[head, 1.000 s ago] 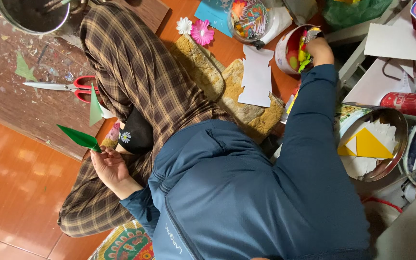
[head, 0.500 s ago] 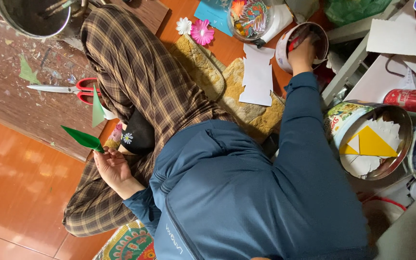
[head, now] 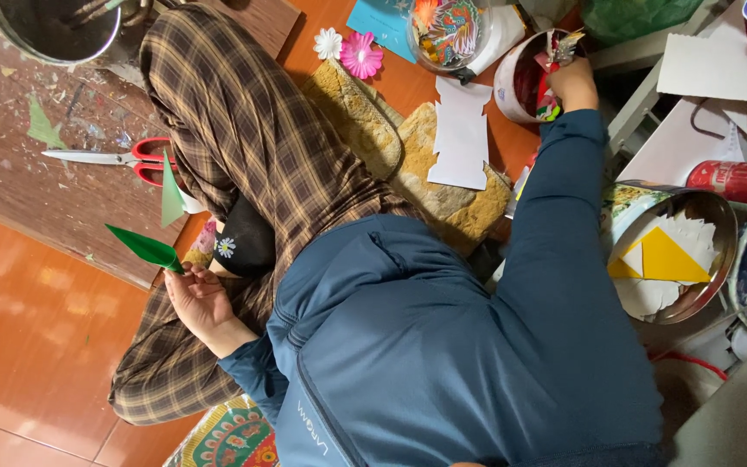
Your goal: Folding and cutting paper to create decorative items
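My left hand [head: 199, 298] rests by my knee at the lower left and pinches a dark green folded paper cone [head: 143, 248] that points left over the floor. My right arm, in a blue sleeve, stretches to the top right. There my right hand [head: 570, 79] is inside a white round tin [head: 512, 82] of colourful paper scraps [head: 561, 43], with its fingers closed on some of them. I sit cross-legged in plaid trousers [head: 244, 130].
Red-handled scissors [head: 114, 158] lie on a brown board beside a pale green paper piece [head: 171, 195]. A metal bucket [head: 49, 30] is at top left. Nearby are a cut white sheet [head: 461, 134], paper flowers [head: 361, 55], a round tin holding yellow paper [head: 667, 259] and a red can [head: 737, 182].
My right hand has sunk deeper into the white tin and closed on scraps. The left hand with the green cone has hardly moved.
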